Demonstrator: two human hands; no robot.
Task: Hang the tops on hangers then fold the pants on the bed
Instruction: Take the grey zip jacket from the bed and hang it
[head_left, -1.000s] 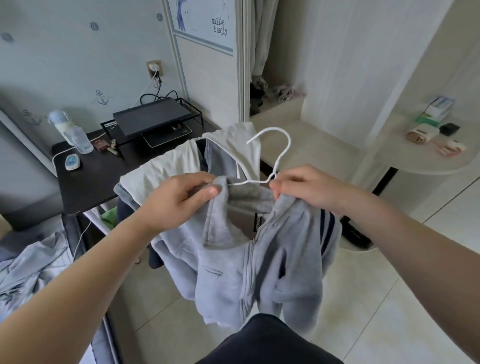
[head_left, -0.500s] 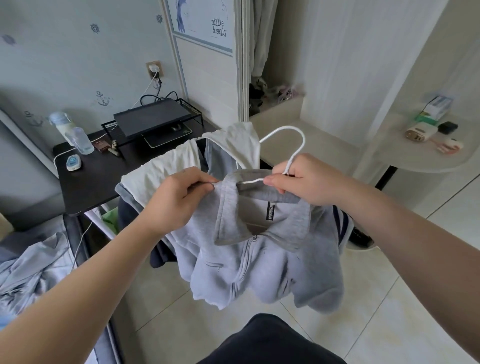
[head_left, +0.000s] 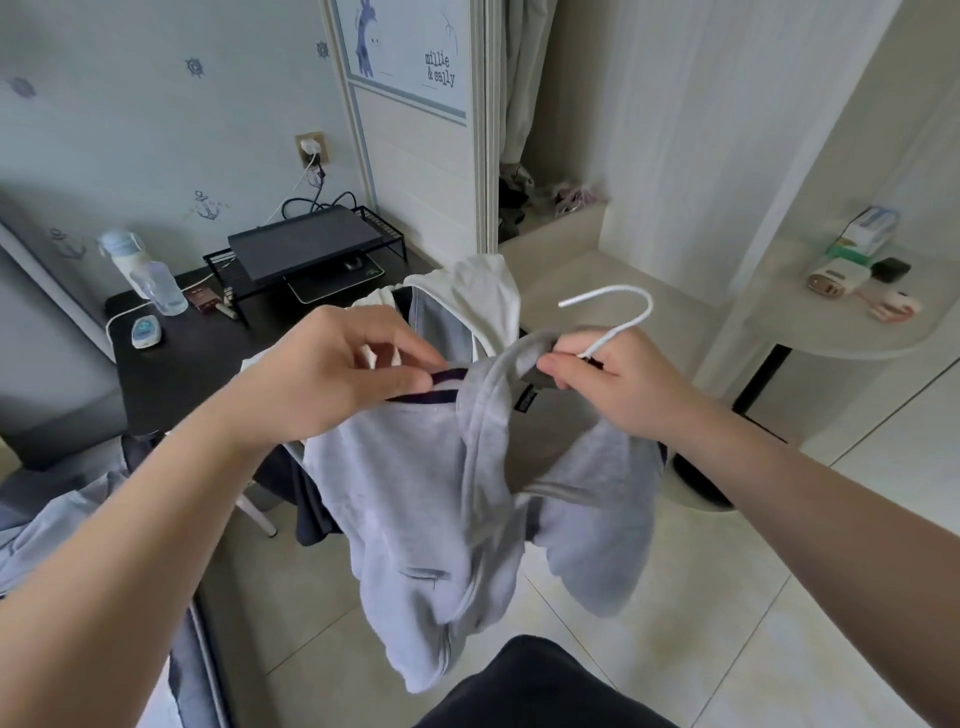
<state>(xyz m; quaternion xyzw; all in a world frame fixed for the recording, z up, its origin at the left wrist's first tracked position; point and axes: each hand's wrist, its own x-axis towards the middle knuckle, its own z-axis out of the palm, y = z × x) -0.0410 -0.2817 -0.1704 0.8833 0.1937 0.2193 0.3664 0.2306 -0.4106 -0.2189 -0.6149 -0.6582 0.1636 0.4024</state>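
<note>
Over the floor (head_left: 727, 597), the right hand (head_left: 618, 384) clamps hanger (head_left: 631, 306) and collar (head_left: 498, 374) together as an anchor while the left hand (head_left: 337, 369) pinches the jacket (head_left: 415, 493), apparently to seat it.

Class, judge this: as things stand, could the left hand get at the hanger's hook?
Probably yes: the hook sticks up bare above the right hand, nothing across it; but the left hand pinches the top and must let go.

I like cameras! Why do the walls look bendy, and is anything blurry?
Head view: the wide-angle lens makes the walls lean and the arms balloon near the corners; the light is soft daylight with no glare; the grey top and white hanger look slightly soft.
</note>
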